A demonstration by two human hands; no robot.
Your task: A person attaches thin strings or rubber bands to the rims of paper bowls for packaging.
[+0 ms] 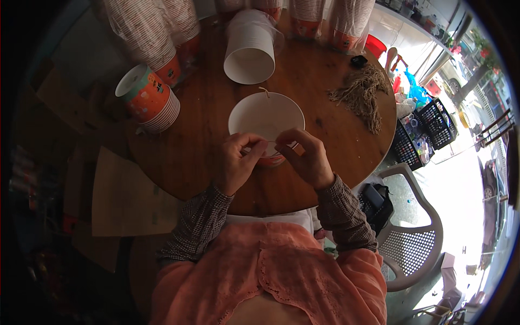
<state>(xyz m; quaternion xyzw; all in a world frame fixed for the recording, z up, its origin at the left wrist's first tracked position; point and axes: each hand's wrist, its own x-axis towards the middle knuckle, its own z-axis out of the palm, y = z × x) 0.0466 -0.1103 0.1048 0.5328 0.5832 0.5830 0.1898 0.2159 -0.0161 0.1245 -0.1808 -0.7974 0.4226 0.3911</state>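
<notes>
A round paper bucket (248, 111), white inside with orange printing outside, stands on the table in front of me. A short beige cord (264, 91) pokes through its far rim. Over the near rim my left hand (238, 157) and my right hand (307, 157) face each other, thumbs and forefingers pinched. A thin strand, apparently the same kind of cord, runs between the fingertips; the fingers hide most of it. Beyond the bucket a stack of white buckets (249, 62) lies on its side, partly in clear plastic.
The round wooden table (200, 141) bears a pile of beige cords (364, 95) at right and a stack of orange printed buckets (147, 100) at left. Bagged bucket stacks (143, 35) line the far side. A plastic chair (411, 249) and black crates (409, 143) stand at right.
</notes>
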